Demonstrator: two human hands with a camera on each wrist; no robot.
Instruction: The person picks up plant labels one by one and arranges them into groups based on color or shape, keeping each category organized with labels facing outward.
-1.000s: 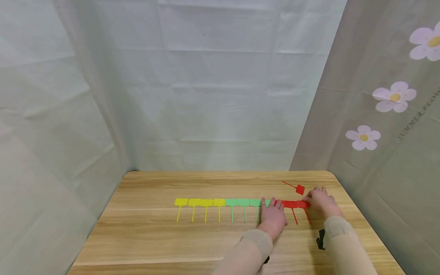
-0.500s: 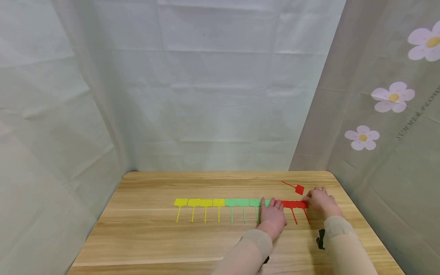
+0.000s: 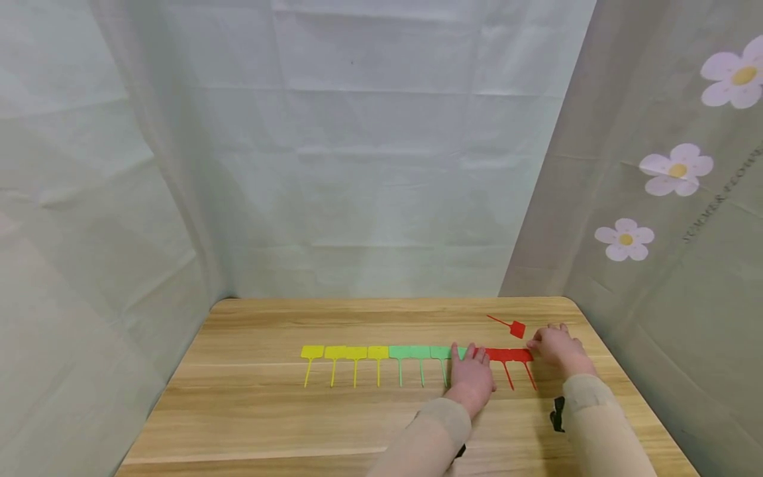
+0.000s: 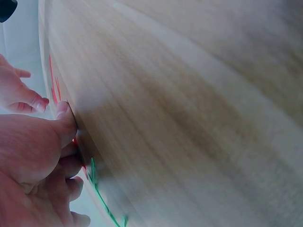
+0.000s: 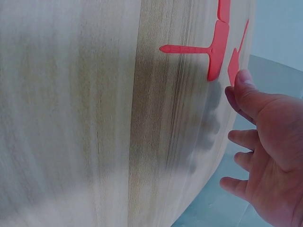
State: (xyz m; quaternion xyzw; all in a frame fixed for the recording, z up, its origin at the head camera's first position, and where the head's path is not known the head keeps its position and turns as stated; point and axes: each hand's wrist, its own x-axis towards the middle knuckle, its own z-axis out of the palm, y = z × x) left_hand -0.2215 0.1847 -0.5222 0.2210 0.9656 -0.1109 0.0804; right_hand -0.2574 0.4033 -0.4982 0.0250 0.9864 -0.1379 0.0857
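A row of flat plastic plant labels runs across the table: yellow labels (image 3: 356, 352) at left, green labels (image 3: 418, 352) in the middle, red labels (image 3: 520, 355) at right. Their stems point toward me. My left hand (image 3: 473, 377) rests on the row where green meets red, fingers spread, covering parts of several labels. Just off the row's right end is my right hand (image 3: 559, 348). In the right wrist view, its thumb and forefinger come close together, holding nothing, apart from the end red label (image 5: 218, 49). Behind the row lies a loose red label (image 3: 517, 329), its stem pointing left.
The wooden table (image 3: 268, 417) has rounded far corners. Pale cloth walls (image 3: 381, 165) enclose it at the back and both sides. The right wall carries printed flowers (image 3: 624, 239).
The right hand's fingertips have drawn slightly clear of the end red label. The left hand keeps its place on the row. The head view has shifted a little.
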